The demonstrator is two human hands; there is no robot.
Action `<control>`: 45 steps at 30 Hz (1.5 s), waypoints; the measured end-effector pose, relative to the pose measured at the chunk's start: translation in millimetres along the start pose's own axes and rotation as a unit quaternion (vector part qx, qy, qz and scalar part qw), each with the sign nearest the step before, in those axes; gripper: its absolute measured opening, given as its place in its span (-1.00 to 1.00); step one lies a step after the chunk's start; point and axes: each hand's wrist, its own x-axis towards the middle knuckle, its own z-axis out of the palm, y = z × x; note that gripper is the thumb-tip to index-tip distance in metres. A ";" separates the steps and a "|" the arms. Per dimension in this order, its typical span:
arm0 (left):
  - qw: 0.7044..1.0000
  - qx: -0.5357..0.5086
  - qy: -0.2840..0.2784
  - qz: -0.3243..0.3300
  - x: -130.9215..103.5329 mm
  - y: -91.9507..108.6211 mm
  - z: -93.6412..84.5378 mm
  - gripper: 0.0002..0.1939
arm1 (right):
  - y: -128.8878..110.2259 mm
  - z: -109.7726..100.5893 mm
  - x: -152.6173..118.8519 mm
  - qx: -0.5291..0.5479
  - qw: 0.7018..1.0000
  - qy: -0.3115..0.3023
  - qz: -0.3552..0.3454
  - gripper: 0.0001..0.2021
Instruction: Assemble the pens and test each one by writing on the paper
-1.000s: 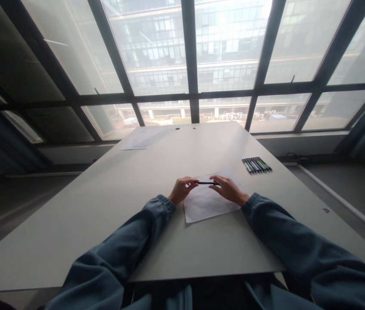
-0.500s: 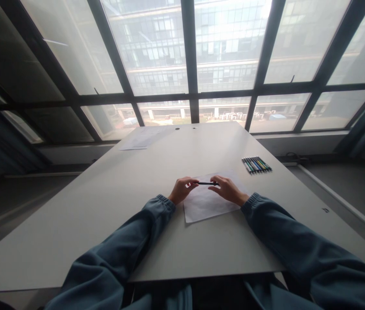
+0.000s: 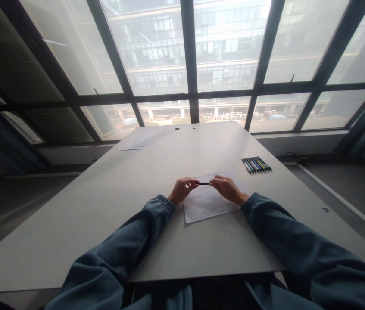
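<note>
Head camera shows me papers [image 3: 134,142] on the far left of the desk [image 3: 104,224], then the left hand [image 3: 181,190] pinching one end of a dark pen [image 3: 204,184] over a white sheet [image 3: 208,207], the right hand [image 3: 228,189] clamped on its other end, and a row of pens [image 3: 256,165] farther right.

both ends of the dark pen [image 3: 204,184] are hidden in the fingers of the left hand [image 3: 181,190] and right hand [image 3: 226,188]; the hands also cover parts of the white sheet [image 3: 210,204]. any labels on the row of pens [image 3: 256,165] are too small to read, and marks on the far papers [image 3: 138,141] too faint. the sleeves [image 3: 114,252] run off the bottom edge, the curtains [image 3: 3,135] are cut by the sides, and the building [image 3: 159,49] outside is hazy
</note>
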 end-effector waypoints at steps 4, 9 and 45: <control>1.000 0.000 0.000 -0.001 0.0 1.1 0.1 -0.84 | 4.3 4.4 -0.8 0.022 1.000 0.018 0.010 -0.79; 1.000 -0.002 -0.005 -0.001 0.4 3.1 -0.5 -0.83 | 3.2 3.9 -1.1 0.007 1.000 0.014 0.016 -0.92; 1.000 -0.008 -0.002 -0.022 -0.4 0.9 -0.1 -0.84 | 1.2 2.5 -1.9 0.024 1.000 0.010 0.013 -0.92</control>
